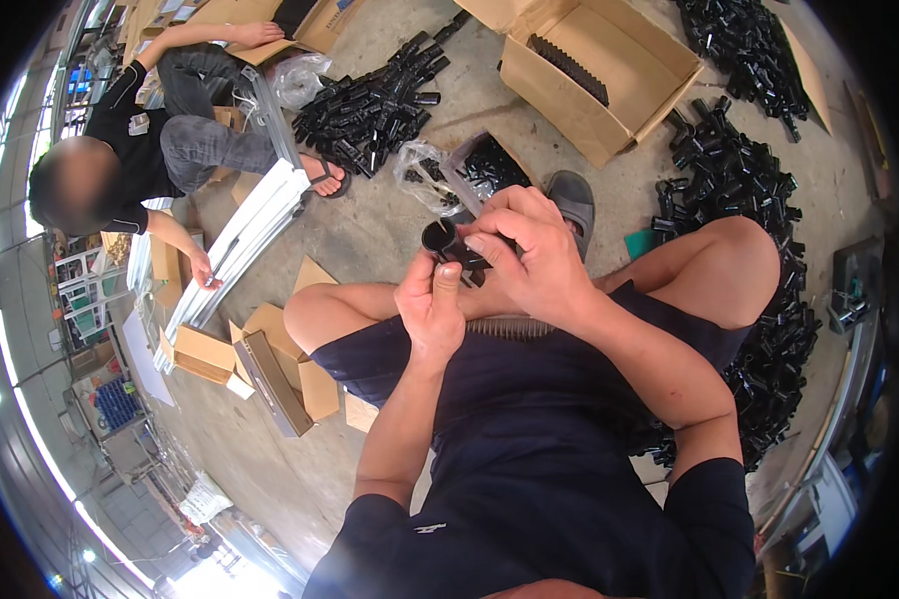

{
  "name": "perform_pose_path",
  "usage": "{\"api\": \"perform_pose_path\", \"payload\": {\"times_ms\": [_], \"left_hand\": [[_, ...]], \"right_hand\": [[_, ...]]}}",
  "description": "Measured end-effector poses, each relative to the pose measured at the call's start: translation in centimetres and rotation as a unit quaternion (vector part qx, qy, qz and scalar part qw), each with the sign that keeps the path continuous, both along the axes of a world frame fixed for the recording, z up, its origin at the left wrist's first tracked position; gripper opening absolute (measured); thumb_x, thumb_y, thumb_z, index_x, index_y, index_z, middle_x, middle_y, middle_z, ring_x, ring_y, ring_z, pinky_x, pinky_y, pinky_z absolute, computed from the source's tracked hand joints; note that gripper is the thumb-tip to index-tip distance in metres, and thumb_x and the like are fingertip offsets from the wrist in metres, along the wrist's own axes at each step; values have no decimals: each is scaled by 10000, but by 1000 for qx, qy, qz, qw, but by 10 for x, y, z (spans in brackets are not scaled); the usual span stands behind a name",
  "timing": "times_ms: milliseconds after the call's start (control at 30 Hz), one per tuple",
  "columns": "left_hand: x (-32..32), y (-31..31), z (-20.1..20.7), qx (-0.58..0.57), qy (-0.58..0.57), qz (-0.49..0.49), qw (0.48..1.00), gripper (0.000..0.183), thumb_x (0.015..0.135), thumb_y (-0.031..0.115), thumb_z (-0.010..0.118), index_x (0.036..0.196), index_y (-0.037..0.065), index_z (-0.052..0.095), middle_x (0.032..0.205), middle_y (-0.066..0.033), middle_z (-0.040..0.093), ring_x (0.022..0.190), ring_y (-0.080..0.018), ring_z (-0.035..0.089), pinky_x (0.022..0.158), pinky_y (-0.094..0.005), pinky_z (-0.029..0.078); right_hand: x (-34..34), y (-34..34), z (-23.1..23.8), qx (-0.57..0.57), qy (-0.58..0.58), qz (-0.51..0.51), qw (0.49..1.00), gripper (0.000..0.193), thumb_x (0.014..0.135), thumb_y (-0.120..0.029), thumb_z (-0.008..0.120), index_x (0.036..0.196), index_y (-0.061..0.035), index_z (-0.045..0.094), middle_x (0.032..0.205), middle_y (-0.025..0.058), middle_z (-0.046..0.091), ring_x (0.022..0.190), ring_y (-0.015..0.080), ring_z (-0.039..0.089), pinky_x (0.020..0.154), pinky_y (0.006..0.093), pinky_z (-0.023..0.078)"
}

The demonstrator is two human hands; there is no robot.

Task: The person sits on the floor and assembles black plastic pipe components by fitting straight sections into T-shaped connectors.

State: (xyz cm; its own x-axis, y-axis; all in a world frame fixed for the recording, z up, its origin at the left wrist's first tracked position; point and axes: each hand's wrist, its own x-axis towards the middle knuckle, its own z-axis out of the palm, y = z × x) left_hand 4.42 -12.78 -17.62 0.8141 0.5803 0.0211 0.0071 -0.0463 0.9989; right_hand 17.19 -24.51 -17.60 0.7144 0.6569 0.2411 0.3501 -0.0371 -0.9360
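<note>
My left hand (433, 307) is closed around a short black tubular fitting (440, 238), its round open end facing up between thumb and fingers. My right hand (536, 252) comes in from the right, thumb and fingers pinched together against the fitting's side. What sits between those right fingertips is hidden. Just beyond my hands stands a clear plastic tray (466, 180) with small black pieces (492, 163) in it. A crumpled clear bag (422, 172), with more small black pieces, lies at its left. Below my hands, a strip with a row of fine upright points (509, 327) shows between my legs.
Piles of black fittings lie ahead (375, 108) and along my right side (729, 180). An open cardboard box (659, 80) stands at the far right. To the left, a co-worker (135, 150) sits beside long white metal profiles (245, 235); smaller opened boxes (205, 351) lie nearer.
</note>
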Motion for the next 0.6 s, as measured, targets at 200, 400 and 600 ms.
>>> {"api": "perform_pose_path", "payload": {"times_ms": [200,400,600], "left_hand": [[0,-2,2,-5,-15,3,1000,379,1066,207,572,1329,-65,593,1170,-61,665,1063,-119,594,947,-271,479],[-3,1,0,3,-5,-3,1000,398,1063,218,581,1339,-68,584,1168,-60,663,1053,-114,591,939,-263,479],[-3,0,1,-17,-8,-3,1000,407,1059,229,590,1340,-66,585,1161,-60,666,1034,-111,594,920,-262,485]], "right_hand": [[7,-2,12,14,13,41,999,150,810,-54,750,952,-53,705,993,85,647,966,291,602,863,399,456],[5,-1,9,-1,-24,28,999,127,803,-74,764,903,-67,686,1003,78,640,981,300,582,849,415,421],[7,-1,6,6,-56,35,998,198,799,-43,755,969,-69,657,1061,80,626,1008,310,582,877,415,424]]}}
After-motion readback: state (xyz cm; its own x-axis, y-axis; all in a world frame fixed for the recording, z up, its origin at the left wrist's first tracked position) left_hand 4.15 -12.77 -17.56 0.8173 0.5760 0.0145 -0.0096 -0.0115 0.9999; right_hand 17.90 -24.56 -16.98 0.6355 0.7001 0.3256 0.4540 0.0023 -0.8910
